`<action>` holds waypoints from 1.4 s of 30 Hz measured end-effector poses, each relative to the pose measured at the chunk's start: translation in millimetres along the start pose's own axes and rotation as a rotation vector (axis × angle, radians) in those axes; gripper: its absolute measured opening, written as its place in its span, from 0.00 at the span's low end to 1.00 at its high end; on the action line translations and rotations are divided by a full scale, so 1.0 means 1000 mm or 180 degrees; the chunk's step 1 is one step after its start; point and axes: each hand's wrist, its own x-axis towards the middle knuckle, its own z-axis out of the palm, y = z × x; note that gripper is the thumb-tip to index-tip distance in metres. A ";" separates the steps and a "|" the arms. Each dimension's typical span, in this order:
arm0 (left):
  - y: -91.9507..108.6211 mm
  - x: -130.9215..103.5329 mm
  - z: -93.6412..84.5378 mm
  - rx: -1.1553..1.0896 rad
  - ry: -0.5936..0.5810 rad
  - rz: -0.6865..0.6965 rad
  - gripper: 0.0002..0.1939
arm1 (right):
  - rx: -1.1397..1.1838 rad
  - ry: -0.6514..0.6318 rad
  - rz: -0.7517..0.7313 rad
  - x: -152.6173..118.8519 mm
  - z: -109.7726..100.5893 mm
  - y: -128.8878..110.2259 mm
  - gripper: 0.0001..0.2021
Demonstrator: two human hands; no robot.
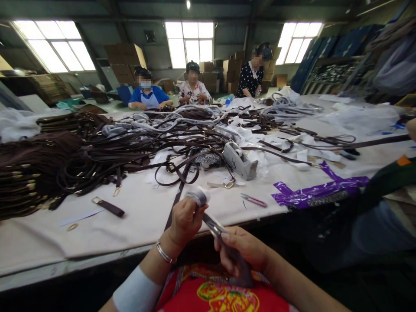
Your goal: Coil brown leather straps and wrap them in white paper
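Note:
A roll of silvery grey tape or wrap (197,196) is gripped in my left hand (187,221), in front of the table's near edge. From the roll a shiny grey strip (213,226) runs down to the right. My right hand (242,251) is closed around a dark strap (242,271) whose upper end meets the shiny strip. The strap hangs over my red and yellow apron (224,297). Just beyond my hands, small pink-handled snips (254,199) lie on the table. A short brown strap with a buckle (108,207) lies to the left.
Heaped brown straps (182,141) cover the pale table (39,240). A grey tape dispenser (239,160) stands beyond my hands, with purple wrapping (321,192) at the right edge. Several people work across the table; another person's dark sleeve (386,182) is close at right.

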 end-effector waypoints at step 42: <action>0.046 0.005 -0.039 -0.5762 -0.1161 -0.3402 0.23 | -0.2371 0.1386 -0.1911 0.002 0.009 -0.004 0.18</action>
